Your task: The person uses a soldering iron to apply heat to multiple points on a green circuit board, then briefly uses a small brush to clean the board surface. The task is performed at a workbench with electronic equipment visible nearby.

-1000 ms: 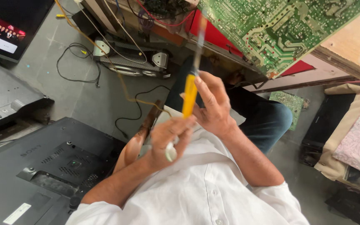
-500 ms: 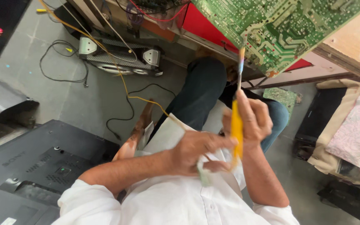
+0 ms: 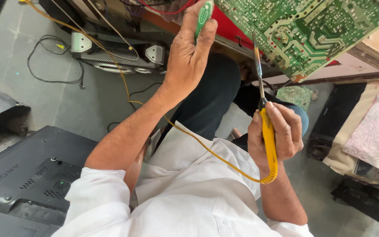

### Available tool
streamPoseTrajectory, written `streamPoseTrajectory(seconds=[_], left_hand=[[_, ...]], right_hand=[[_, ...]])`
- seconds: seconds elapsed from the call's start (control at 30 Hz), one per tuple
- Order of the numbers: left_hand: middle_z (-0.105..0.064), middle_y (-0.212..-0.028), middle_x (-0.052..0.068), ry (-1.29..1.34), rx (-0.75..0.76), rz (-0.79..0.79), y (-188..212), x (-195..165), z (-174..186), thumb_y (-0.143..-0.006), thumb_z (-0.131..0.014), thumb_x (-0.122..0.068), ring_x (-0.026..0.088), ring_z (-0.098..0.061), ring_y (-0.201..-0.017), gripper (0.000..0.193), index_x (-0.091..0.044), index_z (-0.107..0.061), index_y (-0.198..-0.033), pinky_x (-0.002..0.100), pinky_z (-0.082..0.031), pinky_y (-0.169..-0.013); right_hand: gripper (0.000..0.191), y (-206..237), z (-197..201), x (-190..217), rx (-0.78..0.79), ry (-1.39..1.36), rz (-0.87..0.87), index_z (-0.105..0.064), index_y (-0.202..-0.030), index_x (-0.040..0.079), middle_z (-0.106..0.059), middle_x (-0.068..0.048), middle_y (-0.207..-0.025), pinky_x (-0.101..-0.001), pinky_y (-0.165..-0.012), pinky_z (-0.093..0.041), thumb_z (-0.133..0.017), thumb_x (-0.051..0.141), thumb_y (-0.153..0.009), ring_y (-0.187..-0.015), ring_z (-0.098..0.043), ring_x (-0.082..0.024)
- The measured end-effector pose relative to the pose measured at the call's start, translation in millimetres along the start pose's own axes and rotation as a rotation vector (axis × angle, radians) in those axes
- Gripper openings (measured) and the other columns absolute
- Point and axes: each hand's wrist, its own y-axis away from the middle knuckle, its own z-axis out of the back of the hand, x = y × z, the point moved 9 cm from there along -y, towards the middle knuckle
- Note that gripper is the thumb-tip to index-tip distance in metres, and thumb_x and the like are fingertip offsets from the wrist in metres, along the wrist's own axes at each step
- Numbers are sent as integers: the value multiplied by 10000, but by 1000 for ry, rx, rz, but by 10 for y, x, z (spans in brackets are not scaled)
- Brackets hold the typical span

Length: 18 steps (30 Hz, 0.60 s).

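Right hand (image 3: 275, 131) grips yellow-handled soldering iron (image 3: 266, 127); left hand (image 3: 189, 52) clasps green plastic tool (image 3: 203, 15); hot tip near green circuit board (image 3: 312, 30) may scorch it.

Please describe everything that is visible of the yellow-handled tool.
The soldering iron has a yellow handle that looks like plastic, a thin metal shaft and a dark tip. It stands nearly upright, tip up, close below the green circuit board. The right hand grips the handle. A yellow cord leaves its lower end.
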Motion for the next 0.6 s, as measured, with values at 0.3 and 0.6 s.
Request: streamPoseTrajectory(seconds=[0.3,0.6], left_hand=[[-528,-865,-15,301,-129,173,-76,496,73,-1168,-513,-456,56,-435,-693,427,-92,-546,-1387,248,-376,-628],[-556,-824,-24,349,-203,-41,-572,570,210,-1124,-718,-214,58,-450,-661,268,-5,-624,-986,356,-338,-570]], right_hand=[[207,-7,-104,27,23,-44,28,-749,-1154,18,-619,-98,-1114,-289,-734,-574,-852,18,-974,-967,-713,-214],[245,-120,-200,171,75,17,59,-753,-1093,54,-566,-76,-1111,-333,-833,-570,-836,-99,-920,-999,-700,-244]])
